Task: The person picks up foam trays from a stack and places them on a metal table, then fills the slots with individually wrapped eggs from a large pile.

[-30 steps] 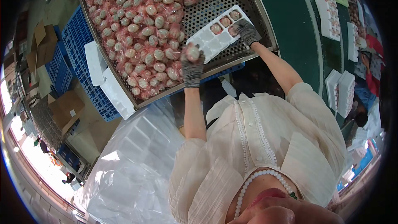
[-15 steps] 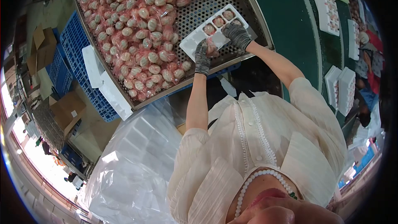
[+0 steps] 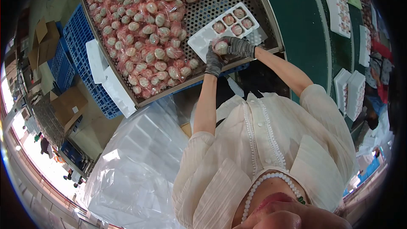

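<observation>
Both hands wear grey striped gloves and meet over the near edge of a white moulded tray [image 3: 203, 39]. Between them is a round, pale item in clear and pink wrap [image 3: 220, 48]. My left hand [image 3: 213, 62] holds it from the left, and my right hand [image 3: 240, 46] has its fingers against its right side. Several wrapped items [image 3: 236, 29] sit in the compartments at the tray's far right end. The tray rests on a perforated metal surface [image 3: 207, 9], beside a large heap of the same wrapped items [image 3: 148, 29].
A metal rim [image 3: 169, 93] borders the perforated surface. Blue crates [image 3: 80, 46] and white trays [image 3: 116, 93] stand at left, above clear plastic sheeting [image 3: 131, 165]. On the right, a green surface [image 3: 296, 21] carries filled trays [image 3: 337, 10]; another person [image 3: 375, 74] is beyond.
My left hand has brought a wrapped item from the heap side to the tray. My right hand has drawn back from the compartments to this item, leaving another wrapped item visible there.
</observation>
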{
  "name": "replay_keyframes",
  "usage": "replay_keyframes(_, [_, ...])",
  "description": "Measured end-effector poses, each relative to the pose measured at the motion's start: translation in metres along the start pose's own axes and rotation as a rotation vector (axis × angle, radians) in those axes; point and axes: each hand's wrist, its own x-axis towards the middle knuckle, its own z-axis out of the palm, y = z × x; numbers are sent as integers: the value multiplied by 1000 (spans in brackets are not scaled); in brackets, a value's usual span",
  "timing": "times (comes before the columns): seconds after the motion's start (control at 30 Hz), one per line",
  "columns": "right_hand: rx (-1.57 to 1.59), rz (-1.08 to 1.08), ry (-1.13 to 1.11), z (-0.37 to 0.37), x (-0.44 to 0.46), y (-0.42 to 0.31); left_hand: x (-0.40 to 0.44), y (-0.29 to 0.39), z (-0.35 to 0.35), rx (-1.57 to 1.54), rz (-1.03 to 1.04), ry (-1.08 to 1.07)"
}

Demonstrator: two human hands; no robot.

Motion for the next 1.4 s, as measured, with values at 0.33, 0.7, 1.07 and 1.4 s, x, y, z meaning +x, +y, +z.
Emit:
replay_keyframes(0.33, [-547, 96, 301, 7, -14, -36, -34, 0, 9, 1076, 686, -47])
replay_keyframes(0.7, [1080, 94, 97, 3, -33, -16, -71, 40, 56, 717, 327, -245])
replay_keyframes(1.07, [292, 145, 310, -7, -32, 5, -51, 31, 55, 1527, 1025, -83])
replay_keyframes(1.4, [-907, 12, 586, 4, -11, -4, -25, -14, 32, 1853, 1074, 144])
